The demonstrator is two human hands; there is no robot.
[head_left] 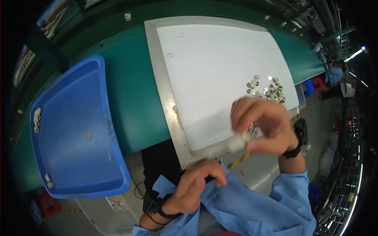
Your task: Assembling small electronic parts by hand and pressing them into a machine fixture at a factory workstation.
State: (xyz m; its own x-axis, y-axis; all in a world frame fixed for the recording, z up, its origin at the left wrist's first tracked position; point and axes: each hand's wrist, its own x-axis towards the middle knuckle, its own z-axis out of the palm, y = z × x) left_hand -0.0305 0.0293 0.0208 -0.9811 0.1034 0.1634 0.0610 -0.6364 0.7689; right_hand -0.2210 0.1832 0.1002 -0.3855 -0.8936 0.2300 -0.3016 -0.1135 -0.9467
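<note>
In my right hand (265, 124), thumb and fingers pinch a small cream-coloured part (237, 143), smeared by motion. That hand is raised over the near right side of a white board (212, 78) with a metal frame. Behind it lies a pile of small cream and metallic ring-like parts (275, 93), some of them hidden by the hand. My left hand (197, 183) hovers by the board's near left corner, fingers loosely bent and the thumb apart, with nothing visible in it. Two pale rings (170, 55) lie on the board's far left.
A blue tray (114, 153) rests on the green bench (128, 98) to the left, with short groups of cream parts (37, 120) along its left side. Farther right, a person in blue (334, 74) works near red and blue bins. A clear plastic box (98, 214) sits below the tray.
</note>
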